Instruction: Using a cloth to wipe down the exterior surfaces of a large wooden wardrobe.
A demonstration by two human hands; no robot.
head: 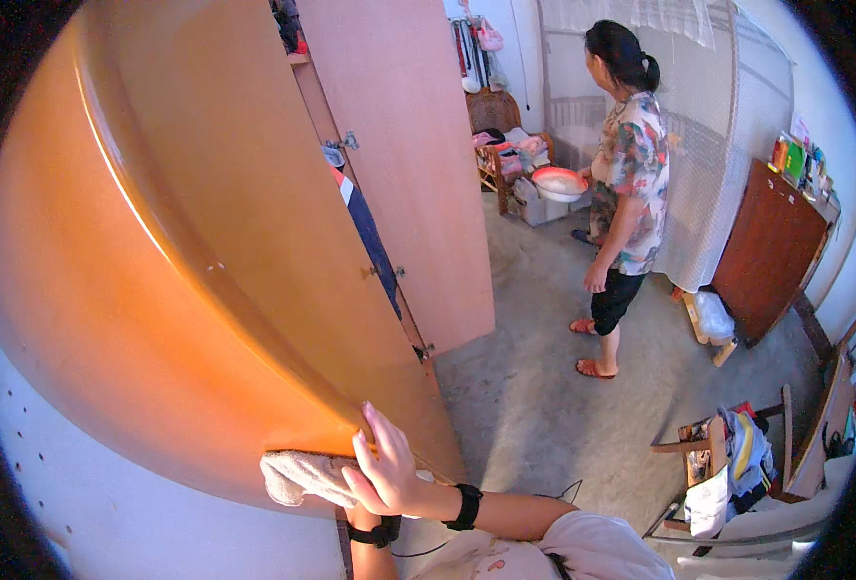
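Observation:
A pale cloth point(301, 475) lies against the lower edge of an orange-brown glossy wooden cabinet point(203, 348). My right hand point(391, 464), a black band on its wrist, rests at the cabinet's corner with its fingers spread, its thumb beside the cloth. Just below it is my left hand point(362, 516), with a black watch or band on the wrist; it is mostly hidden behind my right hand and the cloth, so its grip cannot be made out.
A pink wardrobe door point(413, 181) stands ajar beyond the cabinet. Another person point(631, 174) stands on the concrete floor, holding a red-and-white basin point(560, 183). Clothes lie on a wicker chair point(496, 116). A brown cabinet point(772, 250) and a wooden chair with clothes point(718, 449) are at right.

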